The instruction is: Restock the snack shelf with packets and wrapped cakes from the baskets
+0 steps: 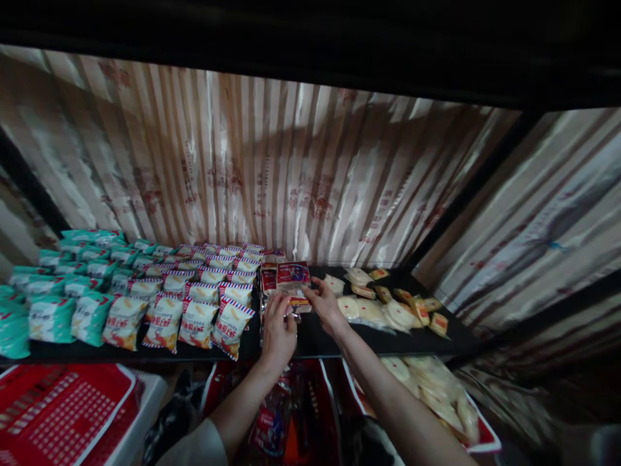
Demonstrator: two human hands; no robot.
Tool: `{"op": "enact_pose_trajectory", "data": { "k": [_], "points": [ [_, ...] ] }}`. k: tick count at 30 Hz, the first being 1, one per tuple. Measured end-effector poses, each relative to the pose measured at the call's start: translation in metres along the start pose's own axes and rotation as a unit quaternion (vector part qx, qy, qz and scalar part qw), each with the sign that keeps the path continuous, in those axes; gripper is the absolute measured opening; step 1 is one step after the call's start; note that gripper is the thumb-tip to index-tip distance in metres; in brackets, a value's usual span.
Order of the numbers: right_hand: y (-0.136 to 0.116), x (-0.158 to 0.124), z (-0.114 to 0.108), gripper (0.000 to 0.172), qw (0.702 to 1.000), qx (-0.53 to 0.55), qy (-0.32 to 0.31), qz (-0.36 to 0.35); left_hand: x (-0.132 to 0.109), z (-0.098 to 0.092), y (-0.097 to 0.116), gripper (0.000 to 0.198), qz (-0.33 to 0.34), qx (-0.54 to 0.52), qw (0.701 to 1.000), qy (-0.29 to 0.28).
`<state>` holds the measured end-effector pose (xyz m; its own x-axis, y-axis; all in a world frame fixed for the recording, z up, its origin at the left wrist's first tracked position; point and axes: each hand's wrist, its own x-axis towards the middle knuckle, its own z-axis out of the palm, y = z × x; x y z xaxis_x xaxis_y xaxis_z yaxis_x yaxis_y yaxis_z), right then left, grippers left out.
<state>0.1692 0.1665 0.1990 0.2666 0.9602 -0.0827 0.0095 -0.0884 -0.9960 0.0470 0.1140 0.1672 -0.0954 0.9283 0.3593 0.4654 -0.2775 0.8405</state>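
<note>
My right hand (325, 305) pinches the right edge of a dark red snack packet (293, 273) with a clear lower part. At its lower left, the curled fingers of my left hand (280, 329) are closed on the same packet; their tips are partly hidden. More dark red packets (268, 279) lie under and behind it on the black shelf (310, 343). To the left stand rows of white snack bags (233, 323) with striped tops. On the right lie clear packs of pale round food (371, 312) and small yellow packets (421, 310).
Teal snack bags (51, 318) fill the shelf's left end. Below the front edge are a red basket (63, 414), a crate holding dark red packets (272, 421), and another crate with pale round packs (436, 388). A dark beam (310, 52) runs overhead, with a printed curtain (272, 168) behind.
</note>
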Motion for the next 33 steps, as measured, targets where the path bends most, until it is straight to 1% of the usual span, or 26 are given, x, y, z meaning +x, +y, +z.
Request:
{"op": "enact_pose_trajectory", "data": {
  "k": [3,6,9,13,17,21,24,29,33],
  "points": [
    [0.004,0.027,0.016,0.056,0.999,-0.037,0.003,-0.005,0.022,0.006,-0.009,0.043,-0.028,0.013,0.999,0.023],
    [0.008,0.048,0.026,0.048,0.997,-0.078,-0.007,-0.02,0.039,0.009,-0.013,0.043,-0.051,0.027,0.998,0.037],
    [0.01,0.065,0.033,0.042,0.993,-0.109,-0.027,-0.044,0.052,0.011,-0.015,0.044,-0.064,0.051,0.996,0.045],
    [0.014,0.082,0.038,0.036,0.987,-0.138,-0.033,-0.07,0.066,0.016,-0.018,0.043,-0.068,0.06,0.995,0.047],
    [0.02,0.096,0.042,0.03,0.974,-0.209,-0.028,-0.079,0.073,0.021,-0.022,0.043,-0.08,0.052,0.995,0.037],
    [0.026,0.105,0.045,0.026,0.958,-0.275,-0.005,-0.074,0.074,0.025,-0.027,0.042,-0.071,0.051,0.996,0.029],
    [0.026,0.109,0.047,0.024,0.952,-0.293,0.007,-0.085,0.076,0.026,-0.029,0.04,-0.079,0.053,0.995,0.032],
    [0.019,0.12,0.055,0.023,0.937,-0.327,-0.001,-0.119,0.085,0.026,-0.029,0.04,-0.092,0.035,0.994,0.039],
    [0.015,0.126,0.063,0.023,0.93,-0.349,-0.001,-0.114,0.09,0.026,-0.028,0.044,-0.105,0.04,0.992,0.058]
  ]
}}
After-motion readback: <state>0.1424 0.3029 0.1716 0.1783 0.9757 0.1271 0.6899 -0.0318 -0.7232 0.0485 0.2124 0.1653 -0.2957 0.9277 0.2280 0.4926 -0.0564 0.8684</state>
